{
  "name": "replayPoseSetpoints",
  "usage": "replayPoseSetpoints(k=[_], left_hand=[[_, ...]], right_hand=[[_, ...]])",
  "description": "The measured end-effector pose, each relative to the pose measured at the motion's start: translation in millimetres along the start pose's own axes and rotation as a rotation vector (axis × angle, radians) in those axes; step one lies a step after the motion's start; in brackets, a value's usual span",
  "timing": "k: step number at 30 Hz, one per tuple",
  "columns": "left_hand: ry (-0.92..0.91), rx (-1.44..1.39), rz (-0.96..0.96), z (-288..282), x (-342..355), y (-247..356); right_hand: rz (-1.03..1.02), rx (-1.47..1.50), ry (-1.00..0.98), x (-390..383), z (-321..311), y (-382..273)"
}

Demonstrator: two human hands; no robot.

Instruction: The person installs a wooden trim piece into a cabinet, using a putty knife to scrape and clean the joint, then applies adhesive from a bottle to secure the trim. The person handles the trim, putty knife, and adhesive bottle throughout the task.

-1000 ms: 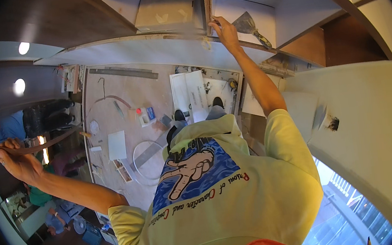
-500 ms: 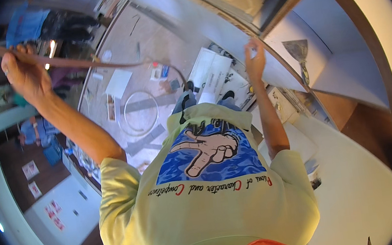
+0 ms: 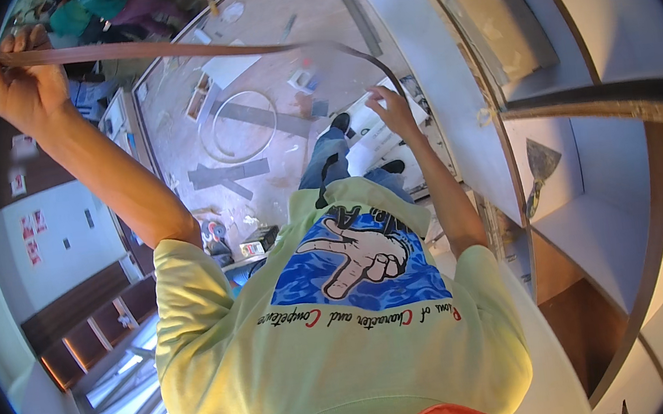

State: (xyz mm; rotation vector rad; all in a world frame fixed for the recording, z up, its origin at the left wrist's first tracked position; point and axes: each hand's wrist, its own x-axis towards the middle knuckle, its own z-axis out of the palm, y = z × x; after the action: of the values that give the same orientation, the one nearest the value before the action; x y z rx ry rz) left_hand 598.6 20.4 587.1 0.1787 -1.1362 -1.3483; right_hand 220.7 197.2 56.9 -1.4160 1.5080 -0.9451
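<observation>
Raised at the far left, my left hand (image 3: pixel 32 90) is closed around one end of a long, thin brown edging strip (image 3: pixel 166 50). From there the strip runs rightward above the work surface, then bends down beside my right hand (image 3: pixel 394 111). That hand is half curled, its fingers apart, and nothing shows between them. The strip's lower end passes behind or alongside the right fingers; whether they touch cannot be made out. A putty knife (image 3: pixel 542 171) lies in the open cabinet compartment to the right.
Wooden shelving (image 3: pixel 582 105) with raw edges stands along the right. Below lies a board (image 3: pixel 291 138) bearing a coiled white strip (image 3: pixel 275 123), grey strips (image 3: pixel 241 170) and small scraps. A beige panel (image 3: pixel 501 32) rests inside the upper compartment. People (image 3: pixel 104 8) are at the upper left.
My view has turned, shifting the shelving. My right hand has come away from the shelf edge and now lies beside the strip's bend. My left hand still grips the strip, higher in view.
</observation>
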Motion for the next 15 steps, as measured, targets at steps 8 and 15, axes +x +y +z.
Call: replayPoseSetpoints(k=[8,15], left_hand=[[0.174,0.063,0.014,-48.5,-51.9,-54.2],[0.136,0.069,-0.113,-53.4,-63.8,-149.6]], right_hand=[[-0.119,0.009,0.405,-23.2,47.1,-43.6],[-0.409,0.092,0.115,37.7,78.9,-121.5]])
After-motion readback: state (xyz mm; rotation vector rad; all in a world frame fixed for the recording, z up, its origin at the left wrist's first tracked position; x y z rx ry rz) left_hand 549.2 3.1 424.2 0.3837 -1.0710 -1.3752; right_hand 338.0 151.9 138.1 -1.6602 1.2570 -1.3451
